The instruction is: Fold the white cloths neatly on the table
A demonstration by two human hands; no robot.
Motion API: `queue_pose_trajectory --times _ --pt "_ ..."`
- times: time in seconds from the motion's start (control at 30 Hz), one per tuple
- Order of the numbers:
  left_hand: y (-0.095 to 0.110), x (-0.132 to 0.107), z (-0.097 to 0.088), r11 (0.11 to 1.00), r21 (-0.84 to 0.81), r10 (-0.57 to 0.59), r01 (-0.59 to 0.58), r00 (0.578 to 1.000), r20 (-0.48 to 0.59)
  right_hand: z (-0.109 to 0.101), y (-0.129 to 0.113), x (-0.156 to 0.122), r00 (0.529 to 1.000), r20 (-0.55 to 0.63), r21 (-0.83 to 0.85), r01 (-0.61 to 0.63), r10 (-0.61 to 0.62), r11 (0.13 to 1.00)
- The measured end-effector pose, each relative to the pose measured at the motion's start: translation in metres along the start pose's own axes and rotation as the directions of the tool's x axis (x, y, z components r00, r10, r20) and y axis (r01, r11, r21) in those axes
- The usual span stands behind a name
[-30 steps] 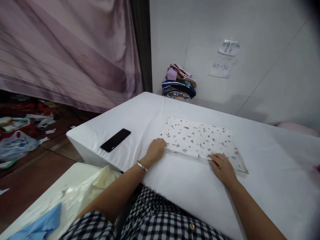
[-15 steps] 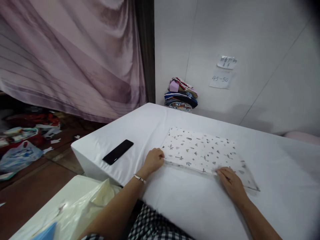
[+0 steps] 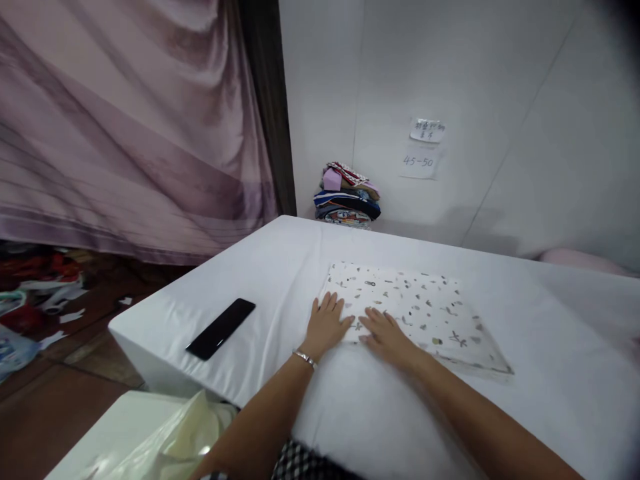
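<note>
A folded white cloth (image 3: 425, 303) printed with small plant-like motifs lies flat on the white-covered table (image 3: 560, 347). My left hand (image 3: 326, 325) rests palm down on its near left corner, fingers spread, a silver bracelet at the wrist. Just to the right, my right hand (image 3: 387, 335) also lies flat on the cloth near its front edge, fingers apart. The two thumbs come close to each other. Both hands press on the cloth without gripping it, and they cover part of its near left side.
A black phone (image 3: 221, 329) lies on the table to the left. Behind the table stands a pile of folded fabrics (image 3: 347, 200) against the wall. A pale plastic bag (image 3: 187, 433) sits on a lower white surface at front left. A pink curtain (image 3: 150, 120) hangs at left.
My left hand has gone from pinching the cloth's near left corner to lying flat on it. My right hand has moved left along the front edge, beside the left. The view has shifted slightly.
</note>
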State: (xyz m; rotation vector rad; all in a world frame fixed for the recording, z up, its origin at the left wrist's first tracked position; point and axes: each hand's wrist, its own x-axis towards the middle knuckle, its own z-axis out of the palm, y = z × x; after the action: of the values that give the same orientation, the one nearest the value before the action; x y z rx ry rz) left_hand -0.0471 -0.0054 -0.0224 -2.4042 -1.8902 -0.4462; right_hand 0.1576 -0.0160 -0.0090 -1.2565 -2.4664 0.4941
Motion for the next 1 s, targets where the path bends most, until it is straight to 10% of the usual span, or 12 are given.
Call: queue_pose_trajectory --times 0.23,0.53,0.83,1.0 --pt "0.001 0.002 -0.002 1.000 0.010 -0.016 0.016 1.000 0.011 -0.025 0.028 -0.004 0.964 0.190 -0.051 -0.179 0.186 0.982" --pt "0.001 0.004 -0.001 0.999 0.011 -0.047 0.047 0.998 0.036 -0.067 0.146 -0.098 0.754 -0.175 -0.462 -0.631 0.633 0.623" --pt "0.001 0.004 0.000 0.999 0.022 -0.038 0.038 0.999 -0.003 -0.025 0.053 0.066 0.969 0.090 -0.262 -0.199 0.229 0.944" --pt "-0.001 0.006 -0.003 0.998 0.046 -0.030 0.029 0.999 0.028 -0.029 0.085 0.108 0.969 0.151 -0.244 -0.155 0.196 0.957"
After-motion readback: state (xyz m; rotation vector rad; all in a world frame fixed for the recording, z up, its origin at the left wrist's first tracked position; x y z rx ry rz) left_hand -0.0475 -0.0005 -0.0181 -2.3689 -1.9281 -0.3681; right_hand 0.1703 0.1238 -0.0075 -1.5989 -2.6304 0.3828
